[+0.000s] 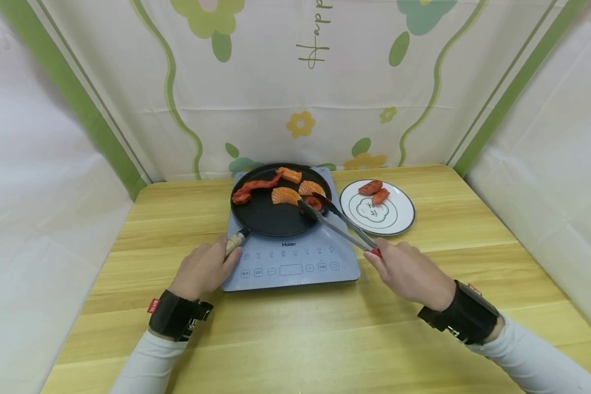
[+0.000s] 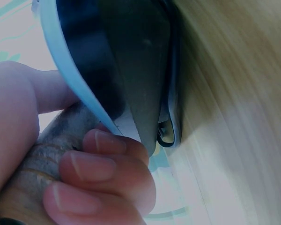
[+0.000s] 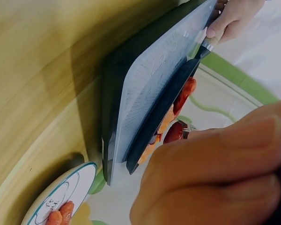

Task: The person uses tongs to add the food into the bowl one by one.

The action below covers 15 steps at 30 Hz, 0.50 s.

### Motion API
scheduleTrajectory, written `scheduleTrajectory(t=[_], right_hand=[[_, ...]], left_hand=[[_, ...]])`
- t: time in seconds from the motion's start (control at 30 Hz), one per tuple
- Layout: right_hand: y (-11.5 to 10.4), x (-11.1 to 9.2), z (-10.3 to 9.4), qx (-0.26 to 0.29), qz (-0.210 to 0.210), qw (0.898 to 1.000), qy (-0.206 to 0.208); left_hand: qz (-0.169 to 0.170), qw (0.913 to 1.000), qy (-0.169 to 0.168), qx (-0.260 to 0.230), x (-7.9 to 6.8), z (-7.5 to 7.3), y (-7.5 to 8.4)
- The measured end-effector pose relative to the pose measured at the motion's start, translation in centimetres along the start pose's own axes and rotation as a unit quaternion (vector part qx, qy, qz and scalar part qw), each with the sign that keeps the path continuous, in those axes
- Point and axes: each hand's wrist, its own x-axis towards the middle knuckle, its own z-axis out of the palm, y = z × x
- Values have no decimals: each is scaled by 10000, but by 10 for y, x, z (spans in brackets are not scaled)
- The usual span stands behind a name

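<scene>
My left hand (image 1: 202, 268) grips the wooden handle (image 1: 235, 241) of a black frying pan (image 1: 266, 216); its curled fingers (image 2: 96, 168) show in the left wrist view. My right hand (image 1: 411, 273) holds metal tongs (image 1: 343, 233) with dark tips over the pan's right side. Between the tips is a dark red piece of food (image 1: 313, 203), which looks raised off the pan in the right wrist view. Two orange salmon slices (image 1: 285, 196) lie beside it. Farther back in the pan are another orange piece (image 1: 289, 174) and a long red strip of meat (image 1: 263, 185).
Under the pan is a light blue induction cooker (image 1: 345, 271) on a wooden table (image 1: 276, 339). To its right stands a white plate (image 1: 394, 219) with a dark rim, bearing two reddish meat pieces (image 1: 370, 187). A flower-printed cloth (image 1: 256, 87) hangs behind the table.
</scene>
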Motion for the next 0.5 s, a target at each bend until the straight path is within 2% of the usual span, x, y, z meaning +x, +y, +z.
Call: scheduleTrajectory(t=[0.23, 0.5], right_hand=[[-3, -1, 2, 149, -52, 9999, -70], [-5, 0, 6, 42, -285, 9996, 17]], left_hand=[[11, 10000, -6, 33, 0, 0, -1], [11, 10000, 4, 11, -1, -1, 0]])
